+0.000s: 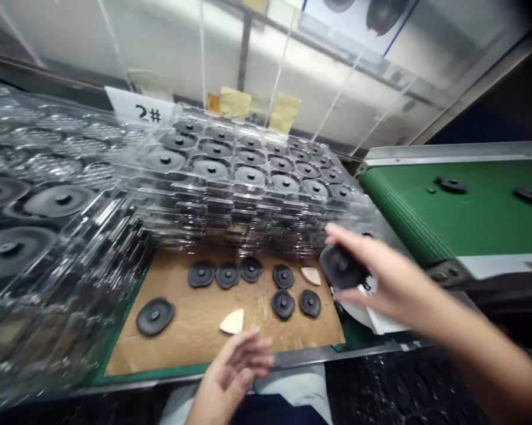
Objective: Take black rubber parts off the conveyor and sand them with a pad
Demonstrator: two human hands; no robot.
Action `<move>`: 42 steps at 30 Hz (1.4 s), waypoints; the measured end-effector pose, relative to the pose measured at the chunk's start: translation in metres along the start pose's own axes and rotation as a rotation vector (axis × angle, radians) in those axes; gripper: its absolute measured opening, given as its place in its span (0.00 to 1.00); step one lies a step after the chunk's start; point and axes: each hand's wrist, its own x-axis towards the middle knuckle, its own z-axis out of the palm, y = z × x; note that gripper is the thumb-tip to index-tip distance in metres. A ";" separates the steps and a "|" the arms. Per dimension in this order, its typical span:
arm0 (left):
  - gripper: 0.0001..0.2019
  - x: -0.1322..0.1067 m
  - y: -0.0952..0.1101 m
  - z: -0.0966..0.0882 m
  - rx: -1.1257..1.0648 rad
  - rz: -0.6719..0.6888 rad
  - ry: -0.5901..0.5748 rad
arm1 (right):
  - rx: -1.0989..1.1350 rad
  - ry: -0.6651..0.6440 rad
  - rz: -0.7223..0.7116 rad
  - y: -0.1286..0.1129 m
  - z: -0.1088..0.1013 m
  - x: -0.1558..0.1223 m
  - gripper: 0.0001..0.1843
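A black disc point(342, 267) was gripped in the right hand point(383, 277), held above the right edge of the brown board point(195, 336) on the worktop point(358, 336). The left hand point(235, 369) was held open and empty at the near edge, fingers loosely curled, just near a pale wedge point(232, 322). Seven loose discs point(283, 304) were laid on the board, with a second wedge point(311, 275) beside them. A stack of clear trays point(248, 189) filled with discs was seen at the far side, more trays point(40, 236) at the left. Two discs point(450, 185) were lying on the green belt point(469, 218) at the right.
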 end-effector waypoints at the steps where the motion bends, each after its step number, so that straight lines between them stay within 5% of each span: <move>1: 0.31 0.003 0.002 0.007 -0.046 0.036 -0.033 | 0.064 -0.016 -0.062 -0.025 0.025 -0.010 0.51; 4: 0.34 0.013 0.005 0.017 0.011 0.040 -0.108 | 0.294 0.019 -0.124 -0.081 0.092 -0.037 0.50; 8: 0.19 0.024 0.006 0.005 -0.085 -0.042 0.177 | 0.478 0.026 0.002 -0.107 0.139 -0.056 0.48; 11: 0.19 0.026 0.009 -0.008 -0.183 -0.088 0.280 | 0.559 0.014 0.095 -0.108 0.151 -0.059 0.50; 16: 0.29 0.015 0.008 -0.018 -0.262 -0.354 -0.104 | 0.671 -0.018 0.144 -0.104 0.157 -0.051 0.54; 19: 0.31 0.009 0.004 -0.022 -0.345 -0.366 -0.165 | 0.777 -0.091 0.140 -0.105 0.158 -0.044 0.57; 24: 0.27 0.009 0.005 -0.027 -0.493 -0.309 -0.074 | 0.882 -0.143 0.124 -0.103 0.167 -0.035 0.51; 29: 0.21 0.007 0.014 -0.035 -0.576 -0.214 0.166 | 0.628 0.016 0.283 -0.093 0.209 -0.033 0.15; 35: 0.22 0.007 0.017 -0.053 -0.527 -0.089 0.302 | 0.515 0.005 0.219 -0.097 0.253 -0.042 0.16; 42: 0.27 0.009 0.022 -0.054 -0.528 0.000 0.305 | 0.497 0.129 0.232 -0.096 0.262 -0.037 0.09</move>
